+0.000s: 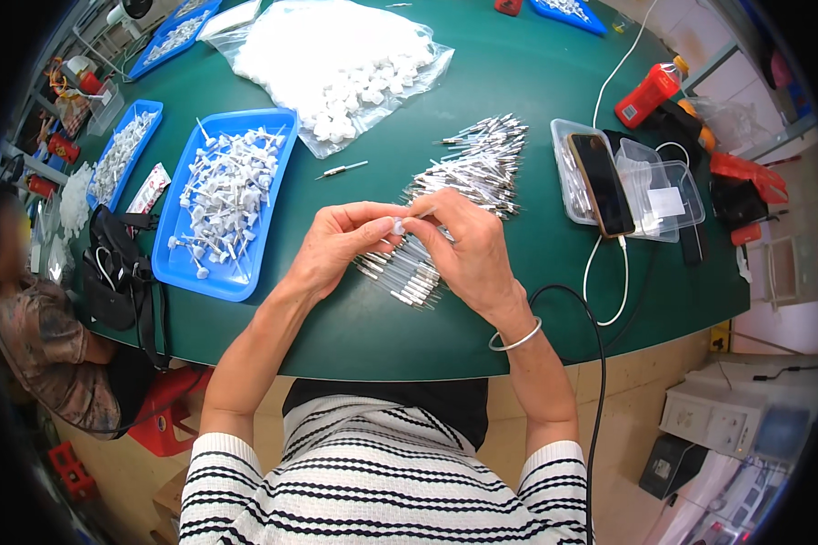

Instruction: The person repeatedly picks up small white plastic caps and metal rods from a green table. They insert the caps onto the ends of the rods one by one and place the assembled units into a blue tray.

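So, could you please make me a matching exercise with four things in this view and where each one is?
1. White piece
2. Thin rods
3. Phone
4. Bracelet

A. On a clear plastic box
B. Around the right wrist
C. Pinched in the left hand
D. Heaped on the green tabletop

Pairs: 1-C, 2-D, 3-A, 4-B

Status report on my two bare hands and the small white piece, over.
Left hand pinching small white piece. Right hand close beside it, grip unclear. Thin silver-ended rods piled beneath; no visible obstruction.
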Demonstrator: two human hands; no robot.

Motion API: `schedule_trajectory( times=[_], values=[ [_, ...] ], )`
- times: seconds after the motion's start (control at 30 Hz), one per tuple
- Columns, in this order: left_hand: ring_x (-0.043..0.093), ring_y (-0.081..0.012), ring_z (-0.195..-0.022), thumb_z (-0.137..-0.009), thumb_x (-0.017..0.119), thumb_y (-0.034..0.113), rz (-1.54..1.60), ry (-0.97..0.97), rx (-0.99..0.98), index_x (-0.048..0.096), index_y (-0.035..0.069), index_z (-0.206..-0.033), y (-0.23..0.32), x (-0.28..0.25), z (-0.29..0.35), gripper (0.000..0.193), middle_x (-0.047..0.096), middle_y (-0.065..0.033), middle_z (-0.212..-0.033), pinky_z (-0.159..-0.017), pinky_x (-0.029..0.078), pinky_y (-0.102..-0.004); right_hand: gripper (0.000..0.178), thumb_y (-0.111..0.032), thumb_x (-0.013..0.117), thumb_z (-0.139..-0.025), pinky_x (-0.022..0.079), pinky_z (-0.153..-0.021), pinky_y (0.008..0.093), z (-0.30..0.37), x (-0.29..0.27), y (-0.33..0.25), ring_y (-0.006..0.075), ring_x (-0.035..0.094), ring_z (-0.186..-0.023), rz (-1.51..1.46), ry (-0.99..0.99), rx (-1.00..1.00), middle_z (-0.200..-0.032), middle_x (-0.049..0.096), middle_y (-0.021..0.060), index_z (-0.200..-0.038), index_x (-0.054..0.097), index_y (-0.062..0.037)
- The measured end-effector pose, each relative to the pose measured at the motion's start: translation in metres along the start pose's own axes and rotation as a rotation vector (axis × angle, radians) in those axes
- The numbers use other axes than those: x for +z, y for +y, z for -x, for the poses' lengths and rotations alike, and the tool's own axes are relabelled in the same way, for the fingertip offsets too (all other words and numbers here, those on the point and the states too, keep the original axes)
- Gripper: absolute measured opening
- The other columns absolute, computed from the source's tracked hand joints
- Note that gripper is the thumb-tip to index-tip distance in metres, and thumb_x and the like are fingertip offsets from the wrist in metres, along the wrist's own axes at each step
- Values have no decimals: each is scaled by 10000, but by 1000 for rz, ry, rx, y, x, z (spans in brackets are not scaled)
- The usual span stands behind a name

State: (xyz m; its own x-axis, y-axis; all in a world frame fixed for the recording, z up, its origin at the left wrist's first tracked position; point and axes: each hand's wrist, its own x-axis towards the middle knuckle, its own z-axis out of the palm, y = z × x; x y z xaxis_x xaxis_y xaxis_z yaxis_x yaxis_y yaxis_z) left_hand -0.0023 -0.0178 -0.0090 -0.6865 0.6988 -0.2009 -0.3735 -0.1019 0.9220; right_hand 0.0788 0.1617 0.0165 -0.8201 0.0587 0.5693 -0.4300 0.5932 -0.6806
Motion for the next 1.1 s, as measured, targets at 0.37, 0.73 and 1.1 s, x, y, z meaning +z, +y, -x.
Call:
schedule_trajectory(
  times=[0.37, 0.73, 1.1],
  values=[
    [670, -99, -858, -939, 633, 104, 163, -18, -80, 650, -22, -1166, -2, -2, -2, 260, 698, -76, -1020, -805, 575, -218, 93, -26, 699, -824, 510, -597, 349, 2, 3, 1, 270, 658, -677, -82, 12, 65, -818, 649, 116, -876, 623, -13],
    [665, -90, -880, -920, 662, 96, 230, 19, -55, 661, -13, -1154, 1, 4, 0, 258, 696, -81, -1040, -830, 562, -219, 104, -48, 716, -844, 526, -628, 277, 6, 14, 4, 158, 649, -694, -258, 51, 236, -810, 651, 83, -911, 649, -5],
    [649, -119, -946, -897, 676, 40, -168, 113, 370, 607, -32, -1221, 0, 13, 6, 338, 683, -91, -1073, -857, 527, -245, 140, -106, 647, -896, 512, -666, 375, 1, -7, -5, 304, 650, -740, -37, -145, 221, -861, 669, 154, -963, 645, 17]
  ],
)
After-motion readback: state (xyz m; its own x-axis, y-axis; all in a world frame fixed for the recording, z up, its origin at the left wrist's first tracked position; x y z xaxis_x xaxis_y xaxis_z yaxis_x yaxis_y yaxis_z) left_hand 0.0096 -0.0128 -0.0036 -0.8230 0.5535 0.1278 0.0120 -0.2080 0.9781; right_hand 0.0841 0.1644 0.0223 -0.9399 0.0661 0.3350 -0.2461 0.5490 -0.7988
